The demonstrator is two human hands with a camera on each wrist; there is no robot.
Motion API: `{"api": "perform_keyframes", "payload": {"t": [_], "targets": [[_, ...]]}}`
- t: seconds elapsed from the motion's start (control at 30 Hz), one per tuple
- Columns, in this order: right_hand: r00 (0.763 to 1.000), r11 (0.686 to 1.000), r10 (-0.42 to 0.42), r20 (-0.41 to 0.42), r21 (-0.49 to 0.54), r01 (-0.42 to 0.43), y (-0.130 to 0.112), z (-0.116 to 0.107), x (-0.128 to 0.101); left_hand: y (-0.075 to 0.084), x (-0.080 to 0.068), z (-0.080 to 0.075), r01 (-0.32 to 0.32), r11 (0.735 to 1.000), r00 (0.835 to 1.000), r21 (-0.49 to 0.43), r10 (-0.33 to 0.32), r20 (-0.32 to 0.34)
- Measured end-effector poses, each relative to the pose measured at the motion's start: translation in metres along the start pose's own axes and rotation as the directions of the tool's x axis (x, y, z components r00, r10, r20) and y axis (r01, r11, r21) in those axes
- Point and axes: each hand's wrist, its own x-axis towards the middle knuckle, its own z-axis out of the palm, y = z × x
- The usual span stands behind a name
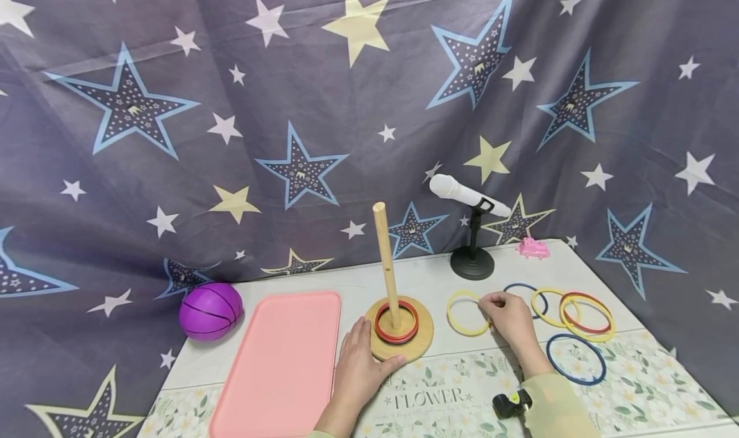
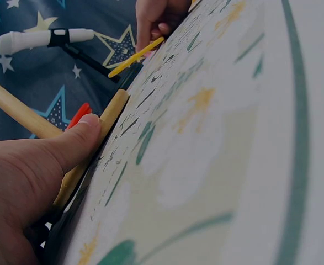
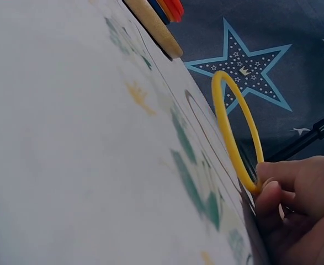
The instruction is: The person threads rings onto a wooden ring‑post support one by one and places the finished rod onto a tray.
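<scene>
Right hand (image 1: pixel 510 319): thumb and fingers closed in a pinch on one edge of a yellow ring (image 3: pixel 226 130). In the right-wrist view the ring stands tilted and looks raised off the table (image 1: pixel 427 277).

Left hand (image 1: pixel 359 367): fingers loosely extended along the left side of a round wooden base (image 1: pixel 425 326), thumb at its near edge. I rest against the base and grip nothing. How hard I press, I cannot tell.

The yellow ring sits to the right of the base, apart from it. An upright wooden post (image 1: pixel 385 258) rises from the base. Around its foot lies a red ring (image 1: pixel 378 323), with something darker beneath it.

Handling notes (my judgement): a light pinch at the rim leaves the ring's opening unobstructed; a deeper grip would put knuckles in the way. The tilt wants levelling by a turn of the wrist. The post is tall and would likely rock if knocked, so steady left-hand contact low on the base is sound. Ring and forearm should stay clear of the post's top.

Further right: loose rings on the table, a blue one (image 1: pixel 522 285) just behind my right hand, then yellow, red and blue ones. Left: pink tray (image 1: pixel 283 361), purple ball (image 1: pixel 210 311). Behind: white microphone (image 1: pixel 467 194) on a black stand (image 1: pixel 472 263).
</scene>
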Motion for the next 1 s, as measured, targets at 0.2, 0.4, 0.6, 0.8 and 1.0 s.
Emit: {"api": "perform_keyframes", "payload": {"t": [0.2,0.4,0.6,0.8,1.0], "targets": [[0.999,0.992,0.034,0.023,0.118,-0.037,-0.004,0.000,-0.001,0.002,-0.001,-0.003,0.009,1.000,1.000,-0.004,-0.009,0.015],[0.999,0.986,0.030,0.019,0.166,-0.033,-0.015,-0.006,-0.004,0.001,-0.001,-0.002,0.008,1.000,1.000,-0.003,-0.008,0.017],[1.000,0.975,0.022,0.023,0.221,-0.026,-0.033,-0.012,-0.007,0.001,-0.001,-0.002,0.009,1.000,1.000,-0.001,-0.009,0.015],[1.000,0.968,0.009,0.016,0.252,-0.012,-0.052,-0.019,-0.009,0.000,0.000,-0.003,0.012,1.000,1.000,-0.003,-0.012,0.015],[0.999,0.959,-0.040,-0.005,0.282,0.040,-0.074,-0.031,-0.014,0.001,-0.001,-0.002,0.013,1.000,1.000,-0.012,-0.012,0.022]]}}
